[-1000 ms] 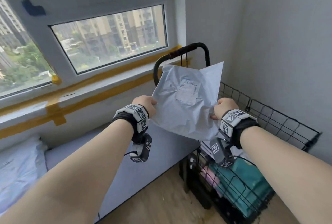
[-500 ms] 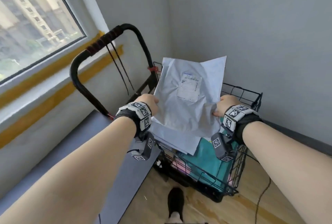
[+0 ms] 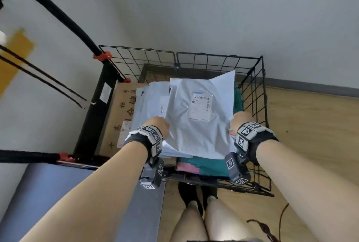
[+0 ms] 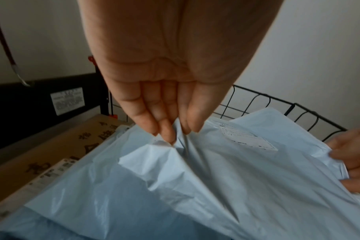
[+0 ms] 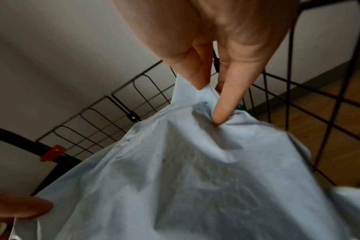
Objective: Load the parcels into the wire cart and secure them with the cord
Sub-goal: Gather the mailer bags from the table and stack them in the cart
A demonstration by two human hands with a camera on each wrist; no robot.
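Observation:
A pale blue-grey poly mailer parcel [image 3: 196,131] with a white shipping label lies low over the black wire cart [image 3: 254,94], on top of other parcels. My left hand [image 3: 160,125] pinches its left edge; the left wrist view shows the fingertips [image 4: 166,134] bunching the plastic of the parcel [image 4: 226,178]. My right hand [image 3: 240,120] pinches the right edge, thumb and fingers [image 5: 222,112] creasing the parcel [image 5: 185,178]. Two dark cord ends [image 3: 50,84] with metal tips hang from the cart handle [image 3: 48,10] at the left.
In the cart sit a cardboard box [image 3: 118,117] at the left, more pale mailers [image 3: 149,109] and a teal and pink parcel [image 3: 206,167] underneath. A grey mattress edge [image 3: 48,193] is at lower left. My legs and feet [image 3: 194,203] stand before the cart on wood floor.
Both hands carried the parcel from in front of the window over to the cart and lowered it onto the stack. My view tilted down onto the cart.

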